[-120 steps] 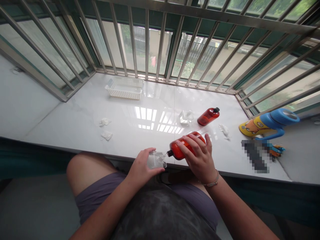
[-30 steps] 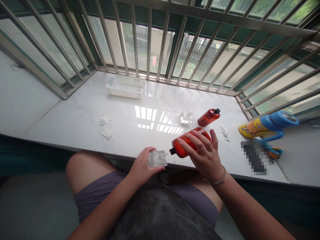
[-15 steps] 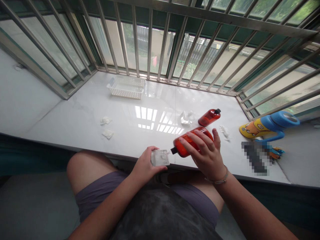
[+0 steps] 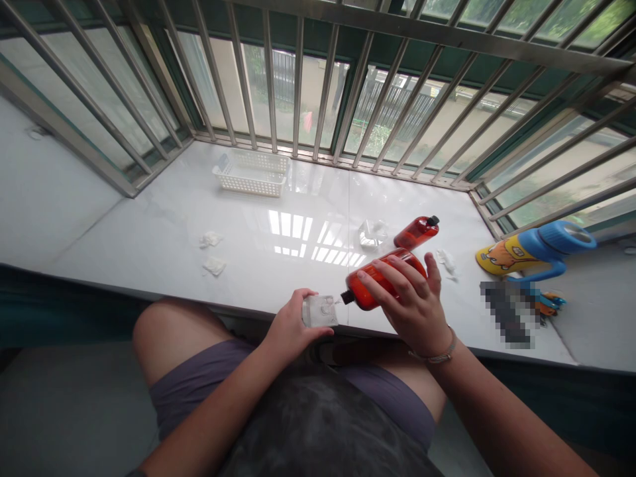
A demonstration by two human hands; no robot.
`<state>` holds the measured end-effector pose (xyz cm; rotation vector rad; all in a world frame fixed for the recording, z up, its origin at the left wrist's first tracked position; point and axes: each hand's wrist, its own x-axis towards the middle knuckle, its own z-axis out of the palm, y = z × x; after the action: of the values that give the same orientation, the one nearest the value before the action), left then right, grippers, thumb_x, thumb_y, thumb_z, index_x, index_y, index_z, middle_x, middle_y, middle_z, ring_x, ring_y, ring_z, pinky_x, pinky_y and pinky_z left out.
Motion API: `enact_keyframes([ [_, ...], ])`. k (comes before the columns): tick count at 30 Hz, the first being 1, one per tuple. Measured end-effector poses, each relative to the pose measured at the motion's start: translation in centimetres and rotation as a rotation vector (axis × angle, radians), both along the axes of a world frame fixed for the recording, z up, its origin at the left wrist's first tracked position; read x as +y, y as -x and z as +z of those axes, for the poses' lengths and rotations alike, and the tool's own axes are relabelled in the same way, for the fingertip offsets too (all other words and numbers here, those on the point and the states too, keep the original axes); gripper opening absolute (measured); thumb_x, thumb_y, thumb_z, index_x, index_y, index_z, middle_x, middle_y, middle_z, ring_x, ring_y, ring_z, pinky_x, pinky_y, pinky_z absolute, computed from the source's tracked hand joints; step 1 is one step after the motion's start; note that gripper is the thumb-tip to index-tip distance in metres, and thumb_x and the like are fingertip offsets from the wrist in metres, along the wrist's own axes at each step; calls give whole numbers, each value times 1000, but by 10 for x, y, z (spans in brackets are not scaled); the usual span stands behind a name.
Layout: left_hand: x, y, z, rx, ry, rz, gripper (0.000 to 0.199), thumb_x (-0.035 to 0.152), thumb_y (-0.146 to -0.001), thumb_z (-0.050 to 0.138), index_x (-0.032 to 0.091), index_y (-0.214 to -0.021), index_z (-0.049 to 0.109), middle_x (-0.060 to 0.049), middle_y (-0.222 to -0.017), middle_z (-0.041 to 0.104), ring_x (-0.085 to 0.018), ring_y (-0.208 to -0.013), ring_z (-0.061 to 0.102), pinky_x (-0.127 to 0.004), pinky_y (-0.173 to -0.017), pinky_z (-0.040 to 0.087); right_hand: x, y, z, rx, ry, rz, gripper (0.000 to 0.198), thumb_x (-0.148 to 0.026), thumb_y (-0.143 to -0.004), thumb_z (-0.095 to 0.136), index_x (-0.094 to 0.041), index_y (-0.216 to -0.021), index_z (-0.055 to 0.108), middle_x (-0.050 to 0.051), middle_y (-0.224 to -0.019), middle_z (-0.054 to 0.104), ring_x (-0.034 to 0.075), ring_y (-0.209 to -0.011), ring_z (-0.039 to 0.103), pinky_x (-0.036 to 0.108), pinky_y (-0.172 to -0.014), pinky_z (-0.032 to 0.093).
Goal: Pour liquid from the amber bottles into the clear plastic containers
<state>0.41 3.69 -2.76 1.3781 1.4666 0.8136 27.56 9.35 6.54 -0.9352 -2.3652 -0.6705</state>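
Observation:
My left hand point(image 4: 288, 331) grips a small clear square container point(image 4: 319, 311) by its sides, near the front edge of the counter. In my right hand point(image 4: 410, 301) is a red-orange bottle point(image 4: 365, 291), tilted so its black neck points down and left toward the container. A thin clear stream shows between the bottle's mouth and the container. Behind the held bottle, a second red bottle point(image 4: 416, 233) with a black cap stands on the counter. Next to it sits another clear container point(image 4: 372, 233).
A white perforated basket point(image 4: 251, 175) lies at the back left of the white counter point(image 4: 163, 232). Crumpled tissues point(image 4: 213, 265) are on the left, another tissue point(image 4: 446, 263) on the right. A yellow-and-blue flask point(image 4: 531, 248) stands at right. Metal bars point(image 4: 297, 93) line the windows behind.
The red-orange bottle in my right hand has shifted very slightly up and right. My left hand and the container have moved a few pixels right; both grips stay the same.

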Motion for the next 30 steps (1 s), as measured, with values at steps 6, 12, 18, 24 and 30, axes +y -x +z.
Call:
enact_keyframes([
  [6,2,-2,-1,11,-23,5,83,38,-66,104,29,-132,55,-9,-137,73,-34,-126,72,-49,-111,55,1,-2,-1,6,22,-14,63,-10,-100,72,-42,-153,61,1,-148,70,27,-144,60,65,-140,18],
  [12,3,-3,3,17,-39,20,82,33,-64,104,29,-131,55,-8,-143,71,-34,-133,70,-48,-114,54,1,-3,0,-5,4,-25,63,-10,-100,71,-43,-152,60,1,-147,70,26,-144,60,64,-139,19],
  [18,3,-3,3,9,-34,15,83,33,-64,104,29,-131,55,-8,-144,71,-33,-134,69,-48,-114,54,2,-2,2,5,-11,-2,61,-8,-99,72,-37,-152,63,5,-146,71,27,-143,60,65,-139,19],
  [24,4,-4,5,21,-12,2,82,34,-64,104,29,-130,55,-8,-140,72,-34,-132,70,-48,-112,55,3,-1,4,-2,-27,1,60,-8,-99,72,-36,-151,63,5,-145,71,27,-143,60,65,-139,20],
  [30,6,-4,3,6,-11,-7,83,38,-64,103,29,-131,54,-7,-137,73,-34,-131,70,-48,-112,55,3,-1,6,-11,-29,-16,61,-10,-100,71,-41,-152,60,1,-146,72,25,-143,60,66,-138,21],
])
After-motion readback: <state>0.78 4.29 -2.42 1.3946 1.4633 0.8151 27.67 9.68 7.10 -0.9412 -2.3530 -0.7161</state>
